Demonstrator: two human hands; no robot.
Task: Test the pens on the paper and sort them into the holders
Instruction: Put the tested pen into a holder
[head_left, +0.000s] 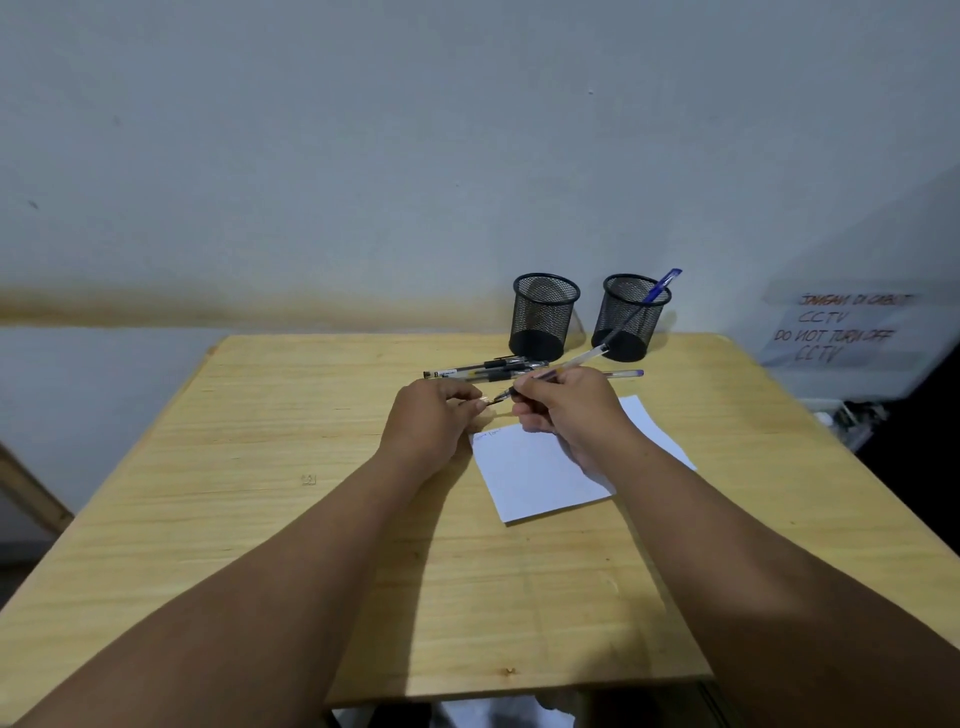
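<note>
A clear pen slants in the right grip, tip above white paper; spare pens and two black mesh holders lie beyond.

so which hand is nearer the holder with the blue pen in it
Right. The right hand sits just in front of the holder with the blue pen, gripping a pen. The left hand is farther to the left, below the empty holder.
</note>
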